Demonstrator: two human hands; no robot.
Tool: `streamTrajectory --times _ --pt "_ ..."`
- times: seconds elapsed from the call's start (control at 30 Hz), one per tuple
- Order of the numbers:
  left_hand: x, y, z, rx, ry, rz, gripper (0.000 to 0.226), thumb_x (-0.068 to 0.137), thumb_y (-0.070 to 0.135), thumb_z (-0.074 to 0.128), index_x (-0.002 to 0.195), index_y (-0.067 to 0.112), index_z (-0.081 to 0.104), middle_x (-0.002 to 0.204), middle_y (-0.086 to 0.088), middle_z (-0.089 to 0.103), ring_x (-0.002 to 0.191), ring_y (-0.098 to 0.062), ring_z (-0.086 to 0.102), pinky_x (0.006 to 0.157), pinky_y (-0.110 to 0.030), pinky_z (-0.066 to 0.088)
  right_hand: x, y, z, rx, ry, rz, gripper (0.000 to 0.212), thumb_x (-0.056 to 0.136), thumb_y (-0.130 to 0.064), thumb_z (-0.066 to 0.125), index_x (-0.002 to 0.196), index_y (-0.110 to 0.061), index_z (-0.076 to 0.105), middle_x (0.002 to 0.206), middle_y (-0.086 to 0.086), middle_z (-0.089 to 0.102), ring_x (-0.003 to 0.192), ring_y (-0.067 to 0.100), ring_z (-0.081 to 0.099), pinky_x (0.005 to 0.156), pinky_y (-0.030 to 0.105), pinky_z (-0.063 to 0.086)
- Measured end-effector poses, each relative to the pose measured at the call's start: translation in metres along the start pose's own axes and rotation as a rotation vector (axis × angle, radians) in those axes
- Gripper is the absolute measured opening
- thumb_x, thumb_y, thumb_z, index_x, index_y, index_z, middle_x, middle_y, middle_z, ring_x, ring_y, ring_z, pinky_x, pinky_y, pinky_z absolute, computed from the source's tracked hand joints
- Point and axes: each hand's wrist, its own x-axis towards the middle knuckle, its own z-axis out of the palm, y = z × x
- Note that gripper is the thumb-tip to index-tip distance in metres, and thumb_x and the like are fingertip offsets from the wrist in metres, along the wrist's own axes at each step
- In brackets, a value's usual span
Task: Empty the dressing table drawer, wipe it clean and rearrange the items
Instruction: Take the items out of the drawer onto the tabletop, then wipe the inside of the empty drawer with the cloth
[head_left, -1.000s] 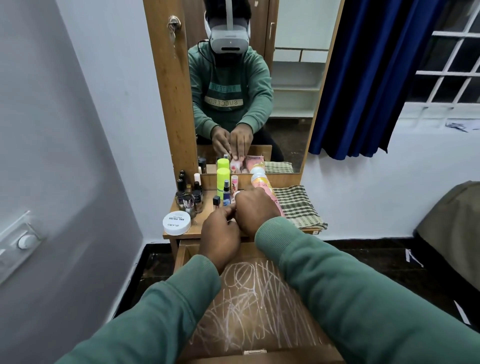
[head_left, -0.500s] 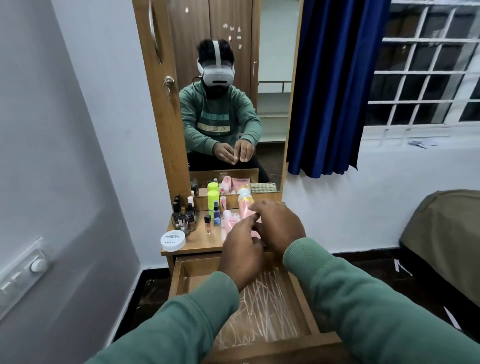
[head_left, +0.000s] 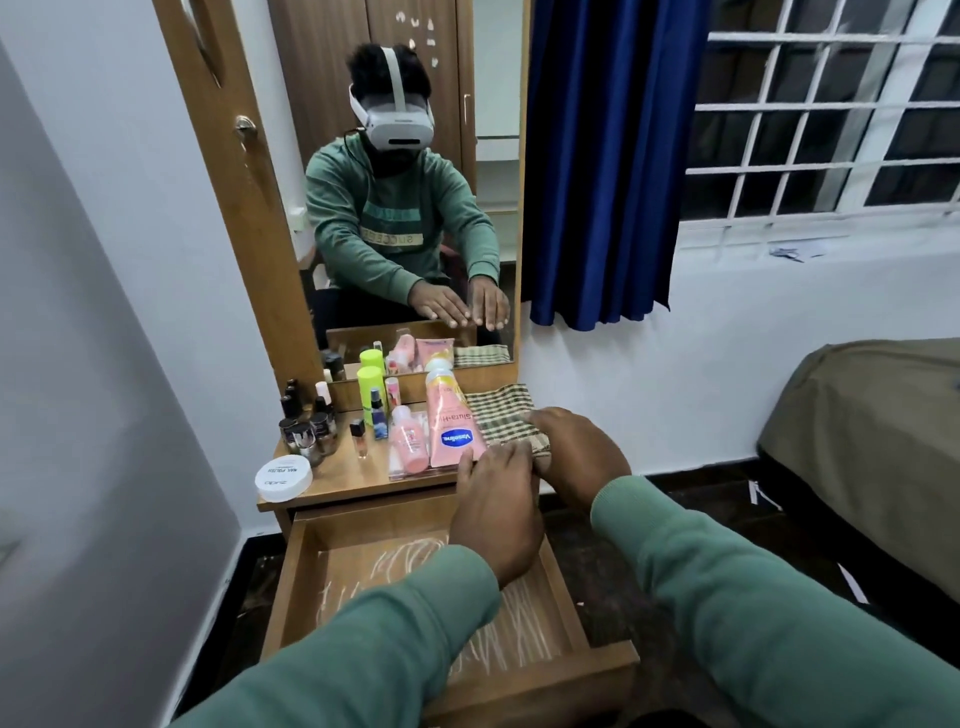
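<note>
- One drawer (head_left: 296, 582), pulled fully out below the dressing table top (head_left: 353, 474). You have nothing left in it. White scribble marks (head_left: 415, 564) cover its floor, so I judge the emptying done and the wiping not yet begun.
- One checked cloth (head_left: 504, 415), folded, at the right end of the top. It is probably your wiper, which would explain both hands going to it.
- One right hand (head_left: 579, 452), palm down on the cloth's near end, fingers pointing left across it. They lie fairly straight and hold nothing.
- One left hand (head_left: 496, 509), reaching over the open drawer, fingertips at the cloth's near left corner. The mirror (head_left: 415, 208) shows these fingers flat too. No pinch is visible.
- Two green sleeves, running forward over the drawer and converging on the cloth.
- One pink Vaseline tube (head_left: 453, 426), lying flat and touching the cloth's left edge. Mind it: lifting the cloth could drag it.
- One small pink bottle (head_left: 408, 441), lying just left of the tube.
- One green spray can (head_left: 371, 382) and one small blue bottle (head_left: 377, 415), upright at the back.
- Several nail polish bottles (head_left: 306, 426), clustered at the left.
- One white round tub (head_left: 284, 477), at the front left corner, well apart from your hands.
</note>
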Motion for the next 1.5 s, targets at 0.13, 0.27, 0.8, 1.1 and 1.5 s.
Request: streamTrajectory --times 0.13,0.27,0.8,1.1,1.5 --pt "0.009 -0.013 0.020 0.044 -0.013 0.002 0.055 0.102 0.019 0.052 0.155 0.018 0.037 0.157 -0.002 0.047 0.149 -0.020 0.035 0.129 -0.045 0.009 0.012 0.013 0.027 -0.024 -0.099 -0.048 0.048 0.091 -0.017 0.067 0.139 -0.020 0.061 0.151 0.004 0.053 0.139 0.024 0.049 0.114 0.038 0.040" --pt "0.006 -0.019 0.038 0.107 0.033 0.041 0.055 0.096 0.017 0.056 0.150 0.011 0.047 0.149 -0.007 0.055 0.144 -0.027 0.044 0.128 -0.048 0.018 0.014 0.023 0.039 -0.051 -0.031 -0.060 0.028 0.091 -0.022 0.062 0.117 -0.025 0.073 0.123 -0.001 0.070 0.117 0.024 0.061 0.097 0.040 0.050" --pt "-0.008 -0.017 0.018 0.132 0.078 0.067 0.063 0.101 0.019 0.051 0.160 0.016 0.028 0.166 -0.004 0.033 0.160 -0.025 0.016 0.123 -0.039 -0.015 -0.016 0.037 0.017 -0.070 0.126 0.020 0.010 0.103 -0.030 0.049 0.102 -0.021 0.053 0.095 0.001 0.067 0.090 0.029 0.060 0.065 0.037 0.037" --pt "-0.061 0.004 0.005 -0.512 0.180 -0.037 0.054 0.098 0.016 0.059 0.148 0.034 0.049 0.142 0.019 0.054 0.131 0.003 0.048 0.115 -0.028 0.042 -0.059 -0.005 -0.028 0.630 0.180 0.396 0.021 0.104 -0.025 0.042 0.090 -0.010 0.048 0.083 0.011 0.060 0.072 0.027 0.057 0.061 0.038 0.048" --pt "-0.114 -0.009 -0.001 -0.573 0.132 -0.075 0.042 0.090 0.012 0.065 0.126 0.033 0.062 0.123 0.019 0.049 0.120 0.007 0.048 0.108 -0.018 0.040 -0.136 -0.069 0.005 1.684 -0.115 0.760 0.040 0.097 -0.026 0.063 0.125 0.002 0.066 0.117 0.030 0.070 0.113 0.046 0.066 0.097 0.055 0.052"
